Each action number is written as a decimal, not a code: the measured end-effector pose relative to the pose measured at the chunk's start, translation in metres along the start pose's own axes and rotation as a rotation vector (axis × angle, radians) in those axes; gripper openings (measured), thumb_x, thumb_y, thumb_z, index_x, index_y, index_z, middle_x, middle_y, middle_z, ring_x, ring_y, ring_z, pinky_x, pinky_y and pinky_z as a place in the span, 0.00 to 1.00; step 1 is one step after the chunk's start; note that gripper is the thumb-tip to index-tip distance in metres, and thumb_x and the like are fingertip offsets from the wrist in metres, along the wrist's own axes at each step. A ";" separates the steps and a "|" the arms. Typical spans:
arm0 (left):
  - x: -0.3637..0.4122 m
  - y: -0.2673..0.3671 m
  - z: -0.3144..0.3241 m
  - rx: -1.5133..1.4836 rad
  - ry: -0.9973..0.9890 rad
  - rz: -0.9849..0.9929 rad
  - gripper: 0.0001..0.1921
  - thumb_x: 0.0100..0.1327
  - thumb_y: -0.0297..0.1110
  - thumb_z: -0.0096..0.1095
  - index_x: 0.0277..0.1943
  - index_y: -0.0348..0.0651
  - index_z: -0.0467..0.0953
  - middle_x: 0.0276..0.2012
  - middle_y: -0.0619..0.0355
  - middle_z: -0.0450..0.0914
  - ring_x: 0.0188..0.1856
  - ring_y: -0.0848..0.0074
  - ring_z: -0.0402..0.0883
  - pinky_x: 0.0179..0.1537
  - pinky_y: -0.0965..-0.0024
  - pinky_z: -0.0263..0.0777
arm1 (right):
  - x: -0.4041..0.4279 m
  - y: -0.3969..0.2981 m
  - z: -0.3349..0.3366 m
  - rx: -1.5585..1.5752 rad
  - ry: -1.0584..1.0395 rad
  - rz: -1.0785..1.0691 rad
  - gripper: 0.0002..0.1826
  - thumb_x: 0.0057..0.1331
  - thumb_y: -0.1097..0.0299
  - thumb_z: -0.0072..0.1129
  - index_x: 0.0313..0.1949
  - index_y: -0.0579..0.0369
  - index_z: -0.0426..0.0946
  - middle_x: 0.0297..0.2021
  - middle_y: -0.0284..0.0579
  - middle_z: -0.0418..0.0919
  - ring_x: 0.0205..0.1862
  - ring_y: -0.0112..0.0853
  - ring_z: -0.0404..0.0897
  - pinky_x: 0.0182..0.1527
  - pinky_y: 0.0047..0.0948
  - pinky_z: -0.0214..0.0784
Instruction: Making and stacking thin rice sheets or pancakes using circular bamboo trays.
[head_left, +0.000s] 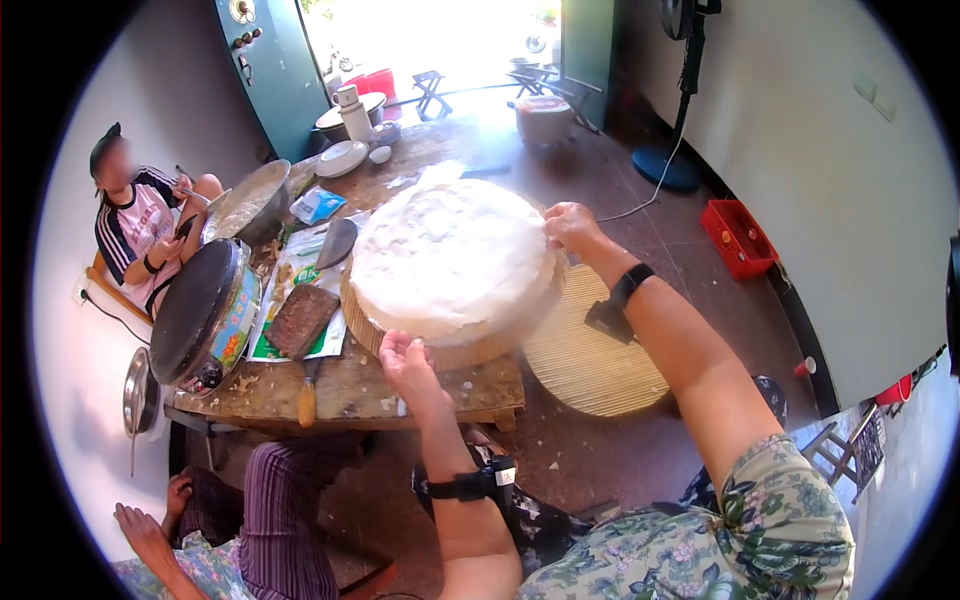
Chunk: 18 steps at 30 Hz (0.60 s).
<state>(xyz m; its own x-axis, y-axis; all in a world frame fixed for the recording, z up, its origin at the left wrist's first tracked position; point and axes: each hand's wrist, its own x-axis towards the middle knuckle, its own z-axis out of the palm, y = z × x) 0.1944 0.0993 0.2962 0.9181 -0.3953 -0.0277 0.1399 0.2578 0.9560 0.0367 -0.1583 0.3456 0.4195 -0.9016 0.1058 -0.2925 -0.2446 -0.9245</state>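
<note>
A broad stack of thin white round pancakes (450, 255) lies on a ribbed round mat (360, 319) at the table's corner. My right hand (574, 227) pinches the stack's right edge, apparently on a thin top sheet. At the near edge, my left hand (412, 367) has its thumb and fingertips closed on the same sheet. Between my hands the sheet's rim looks hazy, so how far it is lifted is unclear. Left of the stack, a dark half-moon scraper (337, 244) and a brown rough block (304, 321) rest on a printed plastic bag (259, 349).
A round black griddle (199, 311) and a batter basin (251, 199) stand left on the wooden table (345, 394). A person (142, 217) sits beyond; another person's striped trouser leg (285, 495) is near left. Right are a second ribbed mat (600, 375), red crate (739, 238) and fan base (666, 168).
</note>
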 end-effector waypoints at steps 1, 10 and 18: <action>0.001 -0.001 -0.001 0.007 0.008 -0.006 0.17 0.58 0.26 0.51 0.52 0.40 0.67 0.41 0.63 0.70 0.33 0.83 0.70 0.33 0.79 0.64 | -0.003 -0.005 0.000 0.027 -0.043 0.069 0.11 0.55 0.73 0.56 0.37 0.63 0.75 0.26 0.42 0.76 0.22 0.26 0.74 0.22 0.24 0.63; 0.003 -0.006 0.001 0.036 0.002 0.034 0.18 0.57 0.26 0.51 0.53 0.39 0.67 0.41 0.62 0.71 0.33 0.82 0.70 0.33 0.78 0.64 | 0.002 -0.005 -0.002 0.230 -0.093 0.212 0.09 0.55 0.73 0.59 0.36 0.59 0.74 0.23 0.36 0.72 0.20 0.21 0.69 0.17 0.20 0.52; 0.008 -0.016 -0.002 0.021 -0.018 0.042 0.20 0.58 0.25 0.51 0.54 0.38 0.65 0.42 0.61 0.71 0.33 0.82 0.69 0.34 0.78 0.64 | 0.011 0.000 -0.002 0.511 -0.266 0.099 0.07 0.56 0.69 0.59 0.25 0.59 0.75 0.17 0.35 0.69 0.15 0.22 0.64 0.17 0.21 0.53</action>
<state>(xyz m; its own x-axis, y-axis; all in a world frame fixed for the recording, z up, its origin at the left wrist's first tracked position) 0.2002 0.0941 0.2797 0.9163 -0.4001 0.0176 0.0934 0.2562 0.9621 0.0390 -0.1687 0.3474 0.6324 -0.7743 -0.0250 0.0824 0.0994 -0.9916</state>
